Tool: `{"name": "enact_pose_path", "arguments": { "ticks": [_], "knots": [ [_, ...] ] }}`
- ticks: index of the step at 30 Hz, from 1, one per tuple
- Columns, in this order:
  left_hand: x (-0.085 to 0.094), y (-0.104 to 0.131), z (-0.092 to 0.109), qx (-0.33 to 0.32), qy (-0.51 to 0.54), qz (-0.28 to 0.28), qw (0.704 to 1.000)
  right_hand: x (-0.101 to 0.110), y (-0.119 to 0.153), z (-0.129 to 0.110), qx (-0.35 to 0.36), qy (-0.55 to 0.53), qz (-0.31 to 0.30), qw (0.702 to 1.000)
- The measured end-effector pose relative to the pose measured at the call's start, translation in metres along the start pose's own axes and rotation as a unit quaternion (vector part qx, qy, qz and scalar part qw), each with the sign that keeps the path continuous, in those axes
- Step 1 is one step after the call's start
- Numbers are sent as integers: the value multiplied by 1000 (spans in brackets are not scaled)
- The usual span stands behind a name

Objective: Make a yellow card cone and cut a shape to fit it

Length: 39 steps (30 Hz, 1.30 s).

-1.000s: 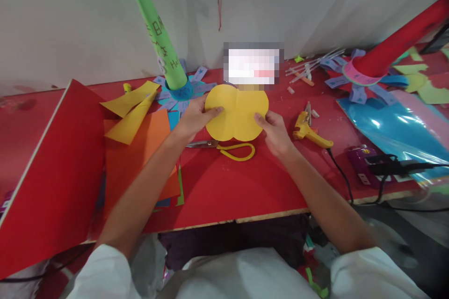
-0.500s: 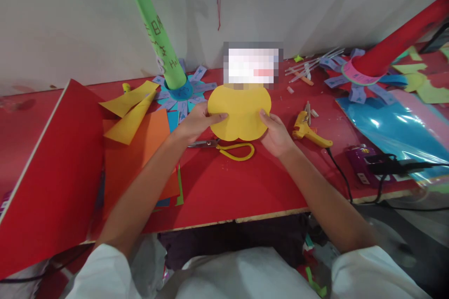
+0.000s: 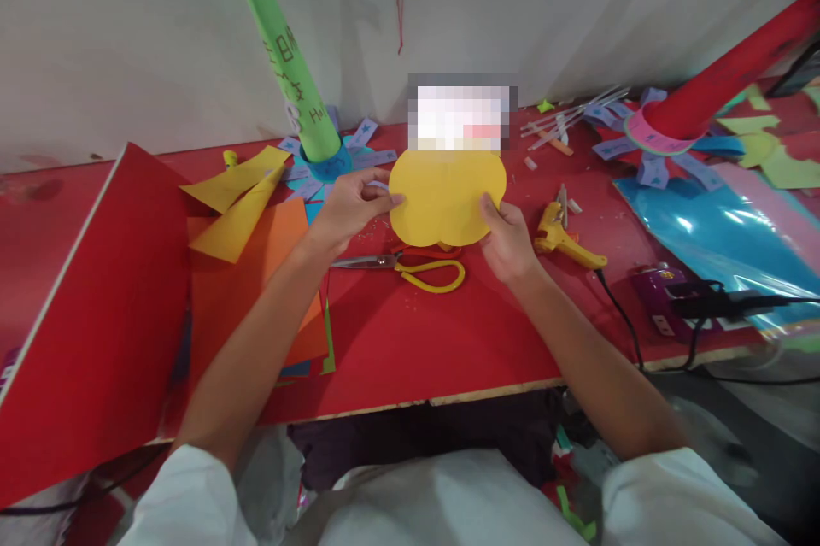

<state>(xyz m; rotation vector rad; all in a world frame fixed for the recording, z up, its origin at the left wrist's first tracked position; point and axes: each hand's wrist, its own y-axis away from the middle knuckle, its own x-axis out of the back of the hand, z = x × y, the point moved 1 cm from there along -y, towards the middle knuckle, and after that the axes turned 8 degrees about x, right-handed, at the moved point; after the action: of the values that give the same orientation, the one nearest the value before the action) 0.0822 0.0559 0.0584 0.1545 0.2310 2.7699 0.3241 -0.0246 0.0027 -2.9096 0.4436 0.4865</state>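
A yellow paper shape (image 3: pixel 447 197) with rounded lobes is raised above the red table (image 3: pixel 416 341). My left hand (image 3: pixel 349 208) pinches its left edge between thumb and fingers. At the right edge, my right hand (image 3: pixel 508 237) grips it, thumb on the front and fingers behind. Scissors with yellow handles (image 3: pixel 434 277) lie just below the paper, blades pointing left. To the right of my right hand is a yellow glue gun (image 3: pixel 565 238) with a black cord.
Orange paper (image 3: pixel 249 273) and folded yellow sheets (image 3: pixel 240 187) lie at left, beside a leaning red board (image 3: pixel 96 315). A green paper tube (image 3: pixel 288 59) stands behind. At right are a purple box (image 3: pixel 659 290), blue wrapped sheets (image 3: pixel 711 230) and a red tube (image 3: pixel 730 85).
The yellow paper has shifted slightly right and up. My left thumb has slid out to its left edge, and more of the scissors shows.
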Motion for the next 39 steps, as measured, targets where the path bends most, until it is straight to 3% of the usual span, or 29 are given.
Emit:
{"name": "enact_pose_path", "arguments": {
  "ticks": [7,17,24,29,33,35,36,39],
  "knots": [
    [10,1,11,-20,28,61,998,9,-7,2,43,48,30,997],
    [-4,1,2,-40,-30,-7,999,6,3,15,24,77,-9,997],
    [-2,4,6,-66,-52,16,996,2,5,3,63,99,-26,993],
    [1,-1,4,-54,-71,68,994,12,-5,4,114,143,33,983],
    [-8,3,0,-53,-120,67,989,23,-15,3,160,144,103,971],
    [-22,15,-1,-83,-229,31,969,25,-18,2,175,132,110,969],
    [-30,23,-2,-96,-312,-14,945,25,-18,1,176,123,111,970],
    [-59,51,-7,-164,-534,-105,823,23,-16,1,162,101,106,976]
  ]
}}
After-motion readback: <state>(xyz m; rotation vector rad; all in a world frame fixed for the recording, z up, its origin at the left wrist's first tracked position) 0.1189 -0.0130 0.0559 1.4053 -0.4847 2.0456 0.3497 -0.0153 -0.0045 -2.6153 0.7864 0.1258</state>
